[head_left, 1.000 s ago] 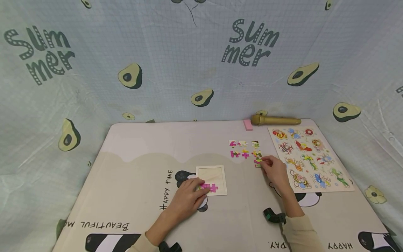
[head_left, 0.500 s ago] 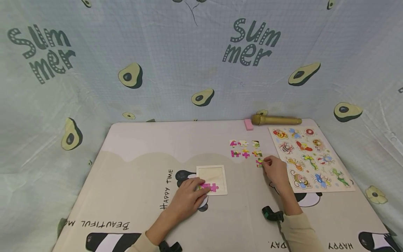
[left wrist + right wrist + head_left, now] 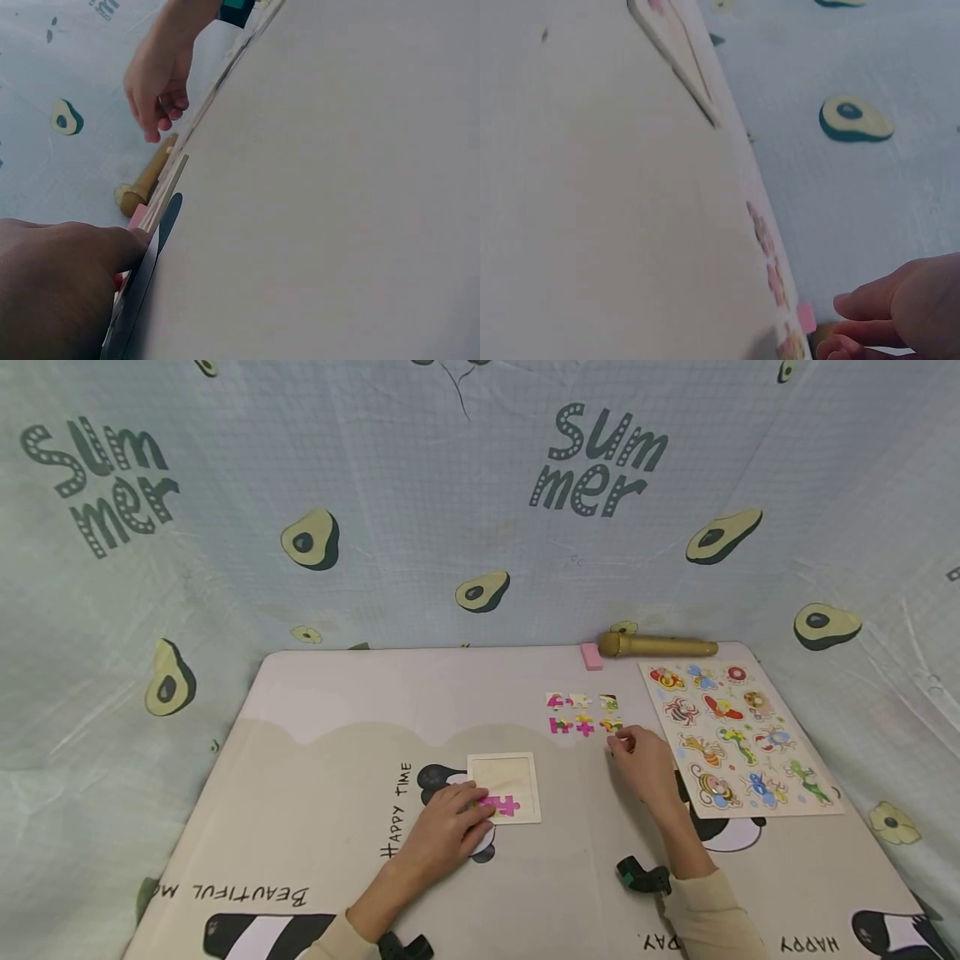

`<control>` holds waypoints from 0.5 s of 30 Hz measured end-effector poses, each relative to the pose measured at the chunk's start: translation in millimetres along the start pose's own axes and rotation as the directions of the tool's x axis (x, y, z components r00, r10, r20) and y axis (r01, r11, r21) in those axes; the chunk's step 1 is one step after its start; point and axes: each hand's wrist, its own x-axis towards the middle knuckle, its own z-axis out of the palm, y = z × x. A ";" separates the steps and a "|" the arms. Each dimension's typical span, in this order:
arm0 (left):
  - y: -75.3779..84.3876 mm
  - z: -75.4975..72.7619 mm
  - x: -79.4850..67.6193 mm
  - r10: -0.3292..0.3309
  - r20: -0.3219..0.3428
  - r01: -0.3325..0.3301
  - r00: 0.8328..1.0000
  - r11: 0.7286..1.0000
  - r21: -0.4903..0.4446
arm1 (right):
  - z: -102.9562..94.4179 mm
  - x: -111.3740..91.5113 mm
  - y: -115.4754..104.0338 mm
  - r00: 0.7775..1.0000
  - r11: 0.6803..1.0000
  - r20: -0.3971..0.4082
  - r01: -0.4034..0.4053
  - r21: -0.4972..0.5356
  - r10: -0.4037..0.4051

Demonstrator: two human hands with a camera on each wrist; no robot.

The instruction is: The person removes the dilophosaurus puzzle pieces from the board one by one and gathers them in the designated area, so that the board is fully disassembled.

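My left hand [image 3: 447, 828] rests on the left side of a small square wooden puzzle tray [image 3: 537, 789], fingers relaxed over its edge. Pink jigsaw pieces [image 3: 509, 807] lie along the tray's near side, partly under those fingers. My right hand [image 3: 647, 768] is raised just in front of the loose jigsaw pieces [image 3: 585, 727], its thumb and fingers drawn together. The jigsaw piece between them is hidden by the fingers in every view. In the left wrist view, the right hand [image 3: 159, 90] shows curled fingers.
A board of cartoon insect pictures [image 3: 738, 743] lies right of my right hand. At the back edge are a gold microphone-shaped object [image 3: 658, 647] and a pink block [image 3: 591, 657]. A printed cloth [image 3: 405, 468] hangs behind the table [image 3: 360, 702].
The lowest loose jigsaw piece was slid slightly right, then left its place on the table. My right hand has since shifted a little to the left. The left hand keeps its position.
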 end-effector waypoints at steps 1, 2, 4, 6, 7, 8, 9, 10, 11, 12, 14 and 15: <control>0.1 0.1 0.0 0.000 -0.008 0.000 1.000 1.000 -0.007 | 0.8 -0.8 -3.2 1.000 1.000 0.005 0.013 0.002 -0.013; 0.1 0.3 0.1 0.001 -0.018 -0.001 1.000 1.000 -0.014 | 1.7 -1.7 -6.2 1.000 1.000 0.011 0.027 0.003 -0.027; 0.1 0.9 0.1 0.004 -0.038 -0.005 0.999 1.000 -0.026 | 4.7 -2.8 -11.9 0.998 0.999 0.031 0.048 0.003 -0.048; 0.0 1.7 -0.2 0.006 -0.058 -0.008 0.998 0.999 -0.036 | 8.3 -4.5 -17.9 0.997 0.998 0.049 0.065 0.004 -0.065; 0.1 1.7 -0.3 0.006 -0.066 -0.009 0.998 0.999 -0.041 | 10.5 -5.6 -20.9 0.996 0.997 0.059 0.071 0.006 -0.071; 0.0 1.9 -0.4 0.005 -0.072 -0.008 0.997 0.999 -0.044 | 12.7 -6.9 -24.1 0.995 0.997 0.067 0.078 0.009 -0.078; 0.1 2.0 -0.5 0.004 -0.076 -0.007 0.997 0.999 -0.042 | 15.1 -8.2 -27.1 0.994 0.997 0.077 0.082 0.013 -0.083; 0.2 1.9 -0.7 0.001 -0.079 -0.004 0.997 0.999 -0.038 | 17.4 -9.8 -30.2 0.992 0.996 0.086 0.090 0.017 -0.091; 0.3 1.9 -0.9 -0.002 -0.080 -0.001 0.997 0.999 -0.036 | 19.6 -11.6 -33.3 0.991 0.995 0.093 0.098 0.023 -0.100; 0.5 1.6 -0.9 -0.005 -0.080 0.002 0.997 0.999 -0.033 | 22.0 -13.5 -36.2 0.989 0.994 0.103 0.107 0.027 -0.109; 0.9 1.0 -0.9 -0.010 -0.079 0.008 0.997 1.000 -0.030 | 26.1 -17.7 -41.4 0.983 0.991 0.123 0.128 0.043 -0.133; 1.0 0.8 -1.0 -0.012 -0.078 0.009 0.997 1.000 -0.027 | 28.3 -19.7 -43.5 0.980 0.989 0.133 0.141 0.049 -0.146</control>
